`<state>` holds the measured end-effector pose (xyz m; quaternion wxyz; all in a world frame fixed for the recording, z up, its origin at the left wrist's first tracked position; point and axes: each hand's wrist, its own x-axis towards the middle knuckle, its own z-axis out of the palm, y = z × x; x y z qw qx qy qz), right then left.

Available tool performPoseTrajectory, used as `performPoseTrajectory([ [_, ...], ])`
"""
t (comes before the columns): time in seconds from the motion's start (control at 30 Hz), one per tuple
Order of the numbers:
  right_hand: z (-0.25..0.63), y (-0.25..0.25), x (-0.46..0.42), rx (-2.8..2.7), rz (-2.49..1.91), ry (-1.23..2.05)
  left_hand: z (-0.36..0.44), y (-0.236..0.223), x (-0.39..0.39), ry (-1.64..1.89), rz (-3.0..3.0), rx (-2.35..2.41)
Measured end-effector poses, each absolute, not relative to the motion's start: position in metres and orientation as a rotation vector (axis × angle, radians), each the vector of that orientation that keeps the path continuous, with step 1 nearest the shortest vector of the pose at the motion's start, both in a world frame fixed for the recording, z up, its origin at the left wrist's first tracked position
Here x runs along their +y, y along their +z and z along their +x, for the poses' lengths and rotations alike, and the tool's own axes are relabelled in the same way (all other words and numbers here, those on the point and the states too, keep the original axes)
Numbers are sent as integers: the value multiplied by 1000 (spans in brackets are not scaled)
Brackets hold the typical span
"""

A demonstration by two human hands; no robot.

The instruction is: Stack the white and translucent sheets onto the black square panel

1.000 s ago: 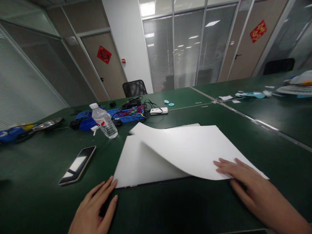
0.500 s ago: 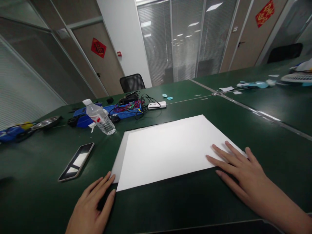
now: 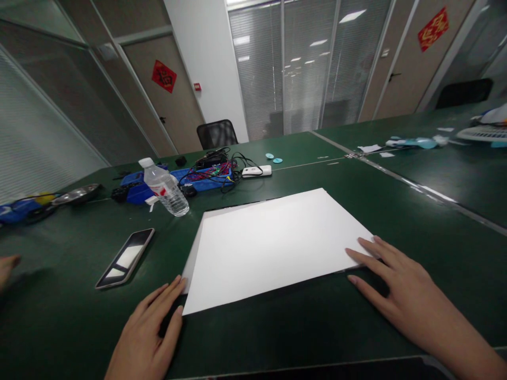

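Both hands flat and spread on the table [image 3: 59, 316]: left hand [image 3: 148, 332] touching the paper [image 3: 273, 243] corner, right hand [image 3: 396, 285] pressing its other corner.

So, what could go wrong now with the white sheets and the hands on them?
The top white sheet lies a little askew over the lower sheet, so the edges may stay unaligned. The left hand and right hand touch only the near corners, so the paper could slide. The water bottle stands close behind and might wet the sheets if knocked.
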<state>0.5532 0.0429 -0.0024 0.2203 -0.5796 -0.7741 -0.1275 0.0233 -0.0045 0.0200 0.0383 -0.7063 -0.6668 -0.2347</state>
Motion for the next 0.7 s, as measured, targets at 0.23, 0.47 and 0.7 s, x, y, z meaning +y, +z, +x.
performPoseTrajectory([
  [0.23, 550, 6, 40, -2148, -1570, -336, 20, 20, -6, -758, -2212, -2029],
  [0.47, 547, 12, 39, -2195, -1491, -313, 25, 19, -4, -749, -2159, -2053],
  [0.7, 548, 12, 37, -2205, -1448, -319, 22, 15, -2, -702, -2171, -2064],
])
